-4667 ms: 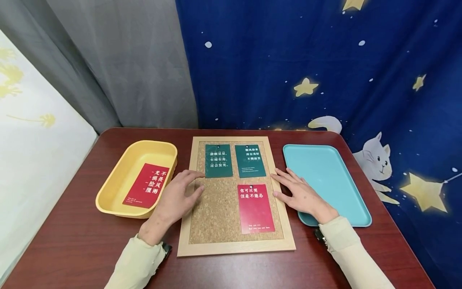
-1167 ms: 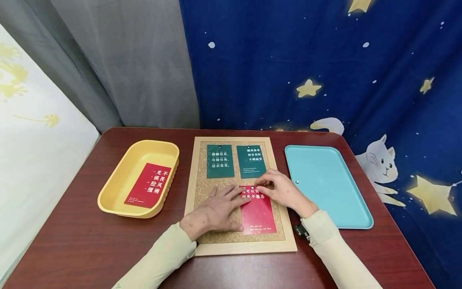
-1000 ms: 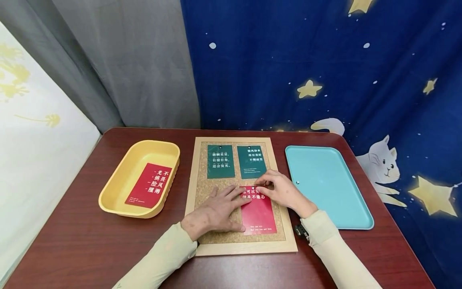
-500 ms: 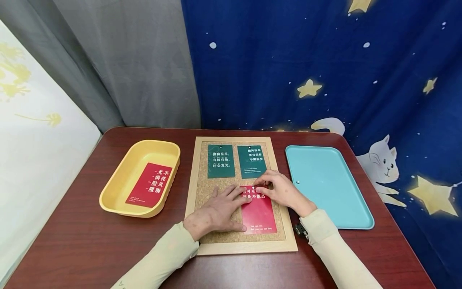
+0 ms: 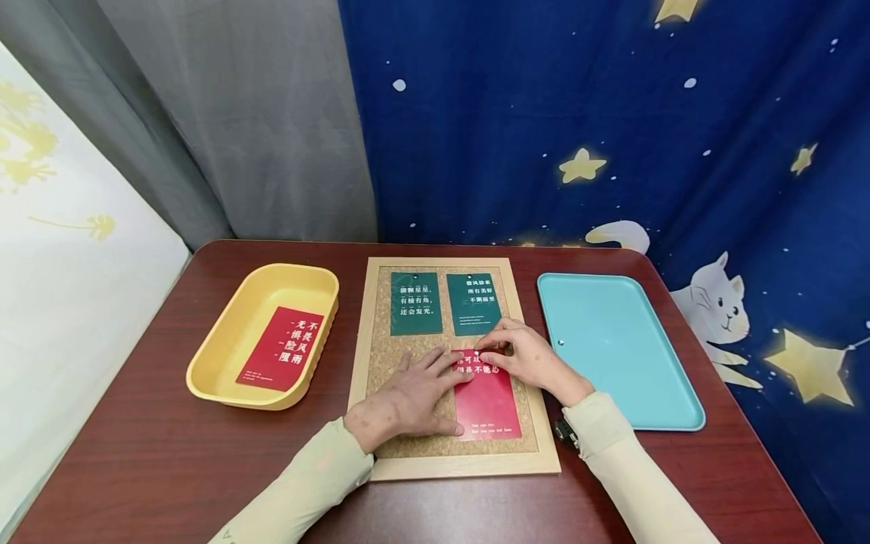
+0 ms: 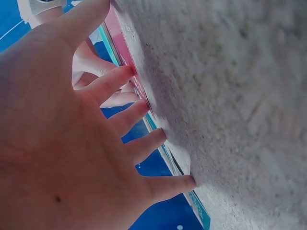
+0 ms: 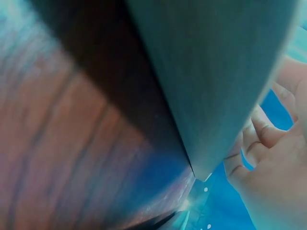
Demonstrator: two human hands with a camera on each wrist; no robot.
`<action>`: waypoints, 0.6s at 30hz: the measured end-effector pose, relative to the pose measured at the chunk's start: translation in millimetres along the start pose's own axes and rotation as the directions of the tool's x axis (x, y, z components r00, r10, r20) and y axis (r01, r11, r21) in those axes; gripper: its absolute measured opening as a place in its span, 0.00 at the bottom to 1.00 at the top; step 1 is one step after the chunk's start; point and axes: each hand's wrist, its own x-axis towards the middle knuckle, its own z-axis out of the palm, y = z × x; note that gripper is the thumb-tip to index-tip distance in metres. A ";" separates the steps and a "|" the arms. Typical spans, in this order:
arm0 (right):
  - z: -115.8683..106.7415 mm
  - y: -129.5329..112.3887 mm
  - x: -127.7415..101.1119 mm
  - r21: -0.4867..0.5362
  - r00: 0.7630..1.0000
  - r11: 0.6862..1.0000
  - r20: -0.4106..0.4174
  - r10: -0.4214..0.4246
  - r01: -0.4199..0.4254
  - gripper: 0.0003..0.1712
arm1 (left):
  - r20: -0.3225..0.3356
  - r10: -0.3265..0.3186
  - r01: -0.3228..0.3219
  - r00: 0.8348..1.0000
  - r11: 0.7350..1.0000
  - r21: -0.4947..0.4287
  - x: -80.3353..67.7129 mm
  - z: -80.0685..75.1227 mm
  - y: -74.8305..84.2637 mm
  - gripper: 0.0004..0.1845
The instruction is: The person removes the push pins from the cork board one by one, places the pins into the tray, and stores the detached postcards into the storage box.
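Observation:
A framed cork board [image 5: 408, 423] lies in the middle of the table. Two green cards [image 5: 416, 304] [image 5: 473, 304] are pinned side by side at its top, and a red card [image 5: 488, 404] sits at its lower right. My left hand [image 5: 408, 393] lies flat, fingers spread, on the cork and on the red card's left edge. The left wrist view shows those fingers [image 6: 124, 115] pressed against the cork [image 6: 230, 96]. My right hand [image 5: 491, 347] pinches the small pin at the red card's top edge. Its fingers hide most of the pin.
A yellow tray [image 5: 224, 355] at the left holds another red card [image 5: 282, 347]. A light blue tray [image 5: 632, 378] at the right holds one small pin [image 5: 559, 342]. Curtains hang close behind the table. A white surface borders the left side.
Since 4.7 s ago both hands have moved from the board's sides onto the lower red card. Over the last second they have stayed almost still.

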 end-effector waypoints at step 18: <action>0.7 7.4 5.7 0.092 0.998 0.995 0.047 0.043 -0.047 0.09 | 0.017 -0.009 0.009 1.000 1.000 -0.021 0.4 -0.6 0.1 0.45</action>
